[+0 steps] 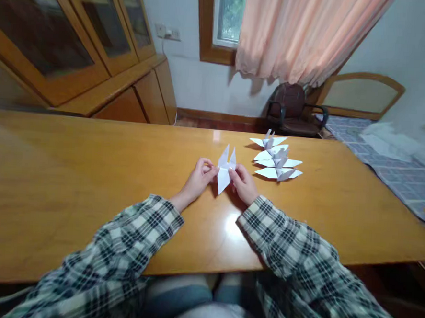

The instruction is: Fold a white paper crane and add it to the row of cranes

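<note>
A partly folded white origami crane (223,178) is held just above the table, two narrow points facing away from me and a wider flap towards me. My left hand (201,176) pinches its left edge between thumb and fingers. On the opposite edge, my right hand (244,182) grips the paper, its thumb on top and the other fingers partly hidden beneath. Several folded paper cranes (279,162) stand close together in a row to the right of my right hand, wings spread.
The glossy wooden table (89,170) stretches to both sides. Beyond it are a wooden cabinet (130,99) at left, a dark armchair (289,108) and a peach curtain (285,34). A bed with a checked cover (406,173) adjoins the table's right side.
</note>
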`<state>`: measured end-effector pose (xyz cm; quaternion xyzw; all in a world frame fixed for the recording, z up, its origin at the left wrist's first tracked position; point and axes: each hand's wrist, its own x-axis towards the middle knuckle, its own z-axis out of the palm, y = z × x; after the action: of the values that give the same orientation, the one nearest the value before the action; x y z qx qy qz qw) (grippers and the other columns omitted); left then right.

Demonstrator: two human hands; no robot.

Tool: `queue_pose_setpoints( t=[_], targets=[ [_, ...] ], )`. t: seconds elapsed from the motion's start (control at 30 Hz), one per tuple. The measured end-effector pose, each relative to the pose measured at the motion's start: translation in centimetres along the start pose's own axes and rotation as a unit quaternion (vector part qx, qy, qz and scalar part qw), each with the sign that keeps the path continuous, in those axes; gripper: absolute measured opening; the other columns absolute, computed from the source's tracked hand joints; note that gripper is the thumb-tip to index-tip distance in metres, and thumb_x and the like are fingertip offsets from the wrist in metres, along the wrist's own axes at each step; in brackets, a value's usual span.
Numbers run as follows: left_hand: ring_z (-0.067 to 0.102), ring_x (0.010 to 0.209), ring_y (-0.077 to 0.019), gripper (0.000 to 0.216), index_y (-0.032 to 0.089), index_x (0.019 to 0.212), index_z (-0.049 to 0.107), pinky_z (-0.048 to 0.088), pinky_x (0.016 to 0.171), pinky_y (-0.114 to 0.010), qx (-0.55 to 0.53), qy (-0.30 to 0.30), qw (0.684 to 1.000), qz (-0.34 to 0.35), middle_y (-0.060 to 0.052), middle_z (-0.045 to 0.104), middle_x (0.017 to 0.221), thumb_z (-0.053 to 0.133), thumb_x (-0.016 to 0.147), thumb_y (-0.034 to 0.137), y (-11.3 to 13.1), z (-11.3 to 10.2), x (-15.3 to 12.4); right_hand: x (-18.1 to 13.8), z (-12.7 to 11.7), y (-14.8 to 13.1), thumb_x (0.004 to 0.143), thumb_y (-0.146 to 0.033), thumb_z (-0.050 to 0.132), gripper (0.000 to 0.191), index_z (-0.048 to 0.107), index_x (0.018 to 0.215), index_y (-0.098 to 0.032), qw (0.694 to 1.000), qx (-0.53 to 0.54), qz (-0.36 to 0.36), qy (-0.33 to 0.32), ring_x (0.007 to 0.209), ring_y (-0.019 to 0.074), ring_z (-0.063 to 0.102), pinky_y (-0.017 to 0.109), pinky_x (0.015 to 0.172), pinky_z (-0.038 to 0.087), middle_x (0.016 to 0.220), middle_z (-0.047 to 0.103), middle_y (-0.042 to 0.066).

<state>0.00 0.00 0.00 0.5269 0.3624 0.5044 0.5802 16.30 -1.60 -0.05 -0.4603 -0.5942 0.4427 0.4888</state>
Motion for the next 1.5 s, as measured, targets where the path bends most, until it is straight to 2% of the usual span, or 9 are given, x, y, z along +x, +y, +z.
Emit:
queue_pose_setpoints(
  t=[0.13,0.3,0.57,0.8,1.17,1.3,1.5],
  targets=[
    [0.056,0.072,-0.0105,0.033,0.02,0.082,0.043,0.046,0.06,-0.019,0.07,0.008,0.997,0.027,0.003,0.056,0.079,0.06,0.078,0.048,0.3,-0.2,-0.2,0.0,0.0,-0.5,0.085,-0.056,0.048,0.036,0.047,0.081,-0.021,1.0,-0.014,-0.017,0.006,0.048,0.0082,0.038,0.021,0.044,0.031,0.058,0.042,-0.006],
    [0.054,0.067,-0.0111,0.027,0.017,0.075,0.053,0.044,0.064,-0.022,0.141,-0.013,0.989,0.05,0.002,0.055,0.071,0.065,0.075,0.041,0.3,-0.1,-0.3,-0.1,-0.1,-0.5,0.082,-0.054,0.055,0.034,0.049,0.08,-0.02,0.999,-0.029,-0.027,0.003,0.052,0.009,0.04,0.021,0.046,0.032,0.06,0.044,-0.005],
    [0.057,0.078,-0.0146,0.027,0.016,0.068,0.052,0.046,0.069,-0.024,0.136,-0.056,0.987,0.057,-0.002,0.059,0.084,0.068,0.073,0.037,0.1,-0.2,-0.3,0.0,-0.4,-1.1,0.079,-0.057,0.055,0.041,0.057,0.074,-0.017,1.0,0.001,0.002,0.011,0.047,0.0075,0.038,0.021,0.042,0.03,0.056,0.045,-0.004],
    [0.057,0.081,-0.0149,0.025,0.015,0.065,0.055,0.046,0.071,-0.025,0.155,-0.06,0.984,0.065,-0.003,0.059,0.087,0.067,0.073,0.036,0.4,-0.2,-0.3,-0.2,-0.2,-1.3,0.078,-0.055,0.059,0.038,0.056,0.07,-0.017,0.998,0.043,0.017,0.035,0.04,0.0073,0.04,0.021,0.037,0.03,0.051,0.044,-0.005],
    [0.057,0.074,-0.0139,0.027,0.016,0.064,0.051,0.045,0.068,-0.024,0.143,-0.069,0.986,0.046,-0.001,0.06,0.079,0.067,0.072,0.037,0.5,-0.1,-0.3,-0.1,-0.1,-1.2,0.076,-0.057,0.06,0.041,0.056,0.069,-0.017,0.997,0.06,0.029,0.041,0.04,0.0068,0.038,0.021,0.036,0.028,0.049,0.043,-0.006],
    [0.057,0.074,-0.0137,0.027,0.016,0.066,0.051,0.045,0.067,-0.024,0.134,-0.059,0.988,0.043,-0.001,0.061,0.08,0.068,0.071,0.036,0.3,-0.1,-0.3,0.0,-0.2,-1.0,0.076,-0.058,0.059,0.041,0.057,0.071,-0.017,0.998,0.055,0.03,0.028,0.041,0.0069,0.039,0.02,0.038,0.03,0.051,0.045,-0.005],
    [0.059,0.074,-0.0143,0.027,0.016,0.066,0.052,0.047,0.067,-0.025,0.119,-0.035,0.992,0.037,-0.002,0.062,0.079,0.069,0.069,0.036,0.3,-0.2,-0.3,0.2,-0.2,-1.1,0.073,-0.059,0.062,0.044,0.06,0.081,-0.016,0.998,0.047,0.044,-0.024,0.042,0.0067,0.04,0.021,0.039,0.032,0.056,0.05,-0.004]
  ],
)
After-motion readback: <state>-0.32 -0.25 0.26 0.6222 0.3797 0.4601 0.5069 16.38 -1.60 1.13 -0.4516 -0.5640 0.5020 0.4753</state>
